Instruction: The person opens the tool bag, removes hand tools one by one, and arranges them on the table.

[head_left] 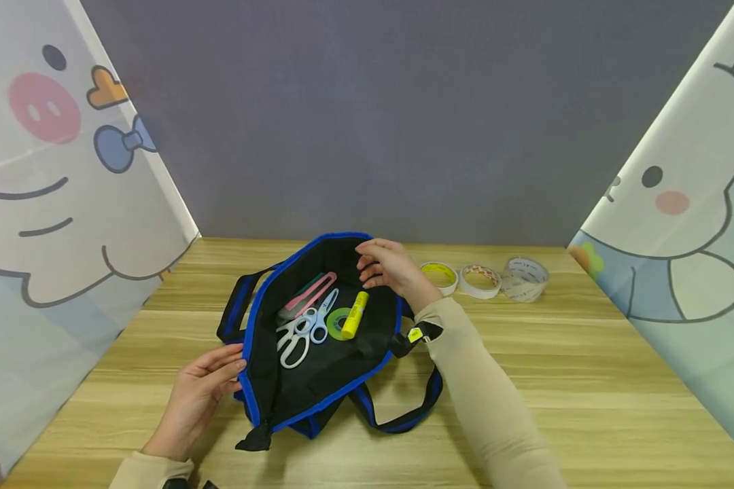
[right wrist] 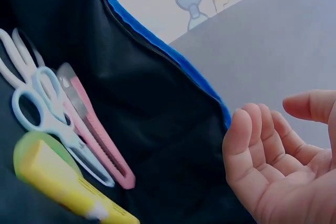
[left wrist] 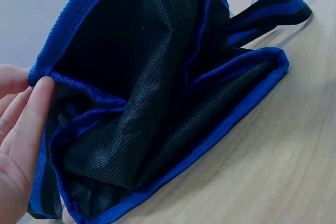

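A black bag with blue trim [head_left: 318, 405] lies with its mouth spread wide. My left hand [head_left: 191, 399] pinches its left rim between thumb and fingers; the left wrist view shows the thumb on the blue edging. My right hand [head_left: 391, 268] is over the far right rim, fingers loosely bent with nothing in them. Inside the bag are a yellow glue stick [head_left: 355, 315], a green tape roll [head_left: 336, 323], light blue scissors [head_left: 324, 316], white-handled scissors [head_left: 295, 348] and a pink utility knife [right wrist: 100, 132]. The white scissors' blades are partly hidden.
To the right of the bag stand two tape rolls, one yellow inside [head_left: 439, 277] and one white [head_left: 480, 282], and a wide clear tape roll [head_left: 526, 278]. A bag strap [head_left: 404, 422] loops onto the wooden table [head_left: 587, 380]. A grey panel [head_left: 391, 122] rises behind.
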